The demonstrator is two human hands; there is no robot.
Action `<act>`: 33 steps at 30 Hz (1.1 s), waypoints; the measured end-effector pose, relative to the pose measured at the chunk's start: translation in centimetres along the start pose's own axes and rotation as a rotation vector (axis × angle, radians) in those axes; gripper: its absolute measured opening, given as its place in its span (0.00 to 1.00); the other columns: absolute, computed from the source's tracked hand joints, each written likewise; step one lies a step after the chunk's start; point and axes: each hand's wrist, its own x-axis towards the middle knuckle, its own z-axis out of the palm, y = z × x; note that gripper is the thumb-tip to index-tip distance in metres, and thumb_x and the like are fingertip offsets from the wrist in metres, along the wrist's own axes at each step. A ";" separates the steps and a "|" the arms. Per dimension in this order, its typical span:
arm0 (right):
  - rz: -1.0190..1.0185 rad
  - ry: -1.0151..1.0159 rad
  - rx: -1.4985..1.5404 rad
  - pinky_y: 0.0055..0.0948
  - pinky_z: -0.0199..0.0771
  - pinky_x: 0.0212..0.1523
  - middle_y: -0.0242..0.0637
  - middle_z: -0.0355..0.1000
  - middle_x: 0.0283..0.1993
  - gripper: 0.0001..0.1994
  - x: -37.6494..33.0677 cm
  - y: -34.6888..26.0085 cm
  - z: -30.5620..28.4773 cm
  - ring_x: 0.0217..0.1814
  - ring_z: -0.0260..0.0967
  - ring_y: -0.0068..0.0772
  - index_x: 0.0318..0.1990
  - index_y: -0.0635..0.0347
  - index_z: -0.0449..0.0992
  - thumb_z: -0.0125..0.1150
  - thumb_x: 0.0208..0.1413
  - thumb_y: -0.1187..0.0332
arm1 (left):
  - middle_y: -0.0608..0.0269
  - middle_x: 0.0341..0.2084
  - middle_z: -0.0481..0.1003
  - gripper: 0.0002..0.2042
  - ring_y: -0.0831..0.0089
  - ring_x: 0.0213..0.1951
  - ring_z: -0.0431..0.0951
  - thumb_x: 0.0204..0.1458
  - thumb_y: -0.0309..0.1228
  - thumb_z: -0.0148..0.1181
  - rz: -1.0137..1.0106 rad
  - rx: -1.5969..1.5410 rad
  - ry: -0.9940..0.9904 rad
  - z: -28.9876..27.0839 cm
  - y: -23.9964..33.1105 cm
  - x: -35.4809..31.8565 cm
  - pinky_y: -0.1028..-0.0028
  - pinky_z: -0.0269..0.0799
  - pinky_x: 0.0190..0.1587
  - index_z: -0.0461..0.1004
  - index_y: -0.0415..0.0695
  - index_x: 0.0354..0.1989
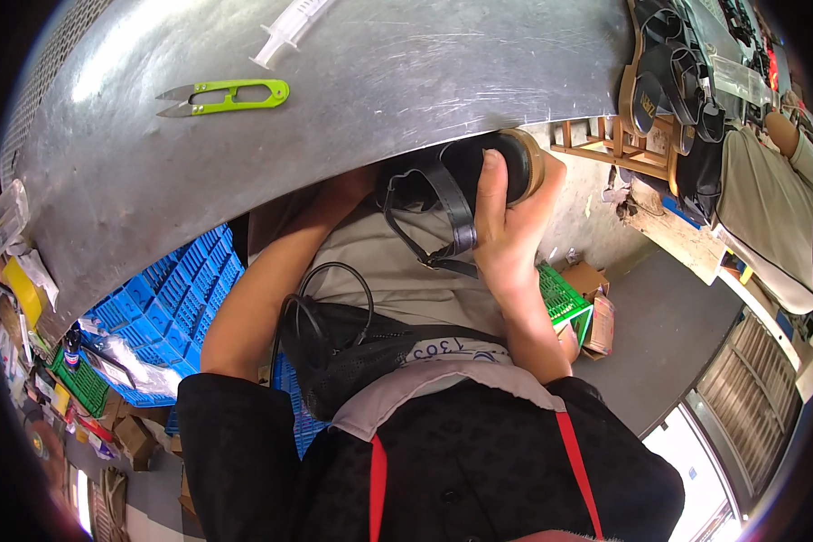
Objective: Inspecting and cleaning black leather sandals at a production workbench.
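Observation:
A black sandal [465, 172] with buckled straps and a tan sole edge is held just below the metal table's near edge. Around its right end my right hand [519, 217] is closed, with the thumb pressed on the black footbed. My left hand [359, 185] reaches to the sandal's left end, where the table edge and shadow hide its fingers. On the table [361, 99] lie thread snips [237, 96] with a lime-green handle, blades pointing left. Beyond them rests a clear plastic syringe [289, 34].
More black sandals [664, 81] sit at the table's right end, above a wooden rack [637, 154]. Another person's clothed leg [763, 199] is at far right. Blue crates [167, 307] stand at left below the table; a green crate [565, 298] and cardboard boxes [596, 312] are at right.

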 end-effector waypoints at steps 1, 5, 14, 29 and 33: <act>-0.005 0.018 0.015 0.35 0.74 0.41 0.51 0.74 0.39 0.18 0.0 0.1 0.1 0.38 0.75 0.41 0.53 0.71 0.60 0.60 0.62 0.72 | 0.45 0.51 0.73 0.16 0.54 0.56 0.71 0.65 0.34 0.47 0.009 0.006 0.004 -0.1 0.1 0.2 0.62 0.65 0.59 0.70 0.37 0.54; 0.008 -0.006 0.070 0.34 0.74 0.42 0.51 0.74 0.40 0.17 0.1 0.0 0.2 0.39 0.74 0.40 0.53 0.71 0.61 0.59 0.63 0.72 | 0.45 0.51 0.73 0.16 0.53 0.56 0.71 0.65 0.34 0.47 0.051 0.039 0.002 -0.8 0.3 0.2 0.62 0.65 0.59 0.70 0.37 0.54; 0.312 -0.233 0.647 0.28 0.74 0.46 0.43 0.72 0.46 0.18 0.9 3.1 -1.9 0.42 0.73 0.31 0.55 0.66 0.61 0.57 0.66 0.65 | 0.47 0.52 0.74 0.23 0.53 0.58 0.72 0.66 0.43 0.47 -0.261 0.644 -0.231 -7.5 4.5 0.0 0.60 0.61 0.62 0.67 0.34 0.59; 0.260 -0.306 1.256 0.35 0.80 0.23 0.49 0.72 0.43 0.17 1.3 0.4 -4.6 0.28 0.77 0.41 0.54 0.64 0.61 0.56 0.65 0.64 | 0.64 0.38 0.75 0.17 0.78 0.42 0.72 0.58 0.36 0.59 -0.257 -0.219 -0.095 -14.7 19.1 -5.8 0.78 0.66 0.48 0.73 0.35 0.48; 0.426 -0.279 1.257 0.35 0.79 0.20 0.47 0.73 0.38 0.18 0.8 0.2 -4.4 0.25 0.76 0.40 0.54 0.63 0.62 0.55 0.65 0.62 | 0.64 0.39 0.75 0.16 0.77 0.42 0.73 0.60 0.36 0.56 -0.293 -0.233 -0.046 -14.1 19.7 -5.9 0.78 0.66 0.49 0.73 0.36 0.48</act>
